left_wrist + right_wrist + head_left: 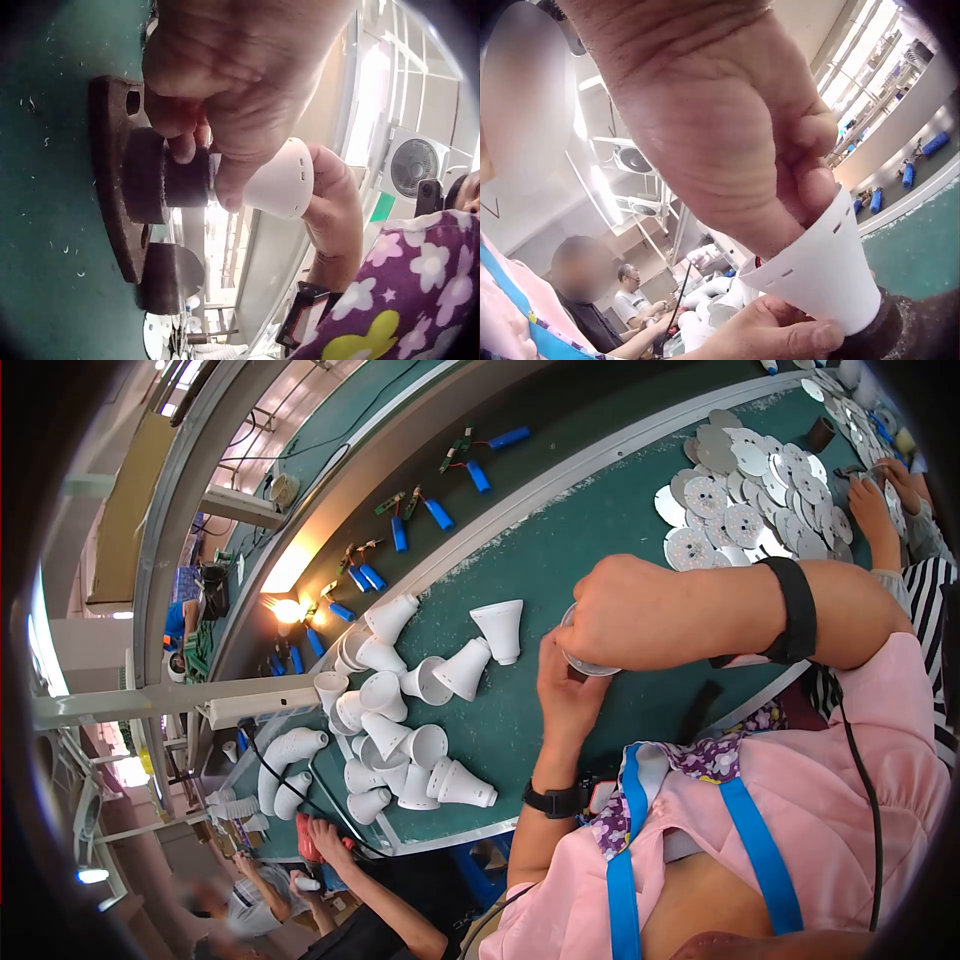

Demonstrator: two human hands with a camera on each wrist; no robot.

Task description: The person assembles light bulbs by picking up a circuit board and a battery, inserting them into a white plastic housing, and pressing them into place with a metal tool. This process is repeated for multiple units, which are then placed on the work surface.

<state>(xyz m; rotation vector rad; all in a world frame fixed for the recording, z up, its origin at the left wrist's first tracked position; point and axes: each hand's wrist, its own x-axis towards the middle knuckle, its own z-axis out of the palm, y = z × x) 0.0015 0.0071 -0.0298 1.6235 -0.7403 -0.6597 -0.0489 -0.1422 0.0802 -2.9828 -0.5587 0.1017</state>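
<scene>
Nearest, our right grip (625, 610) bends its fingers into the wide mouth of a white cup (825, 277); we cannot tell whether they pinch anything inside. Our left grip (565, 695) pinches the same cup low down, thumb against its wall near the narrow end. That end meets the dark post of a brown metal fixture (109, 180) standing on the green desk (600, 510). To the left of our hands we see a cluster of similar white shades (384, 695), some upright, some tipped over. To the right, silvery discs (745, 457) lie overlapping in a heap. Past the desk's raised edge sit blue cylinders (438, 514) wired to small boards, near a glowing bulb (288, 610). Farther off, we find another worker (632, 296) and a wall fan (416, 166).
</scene>
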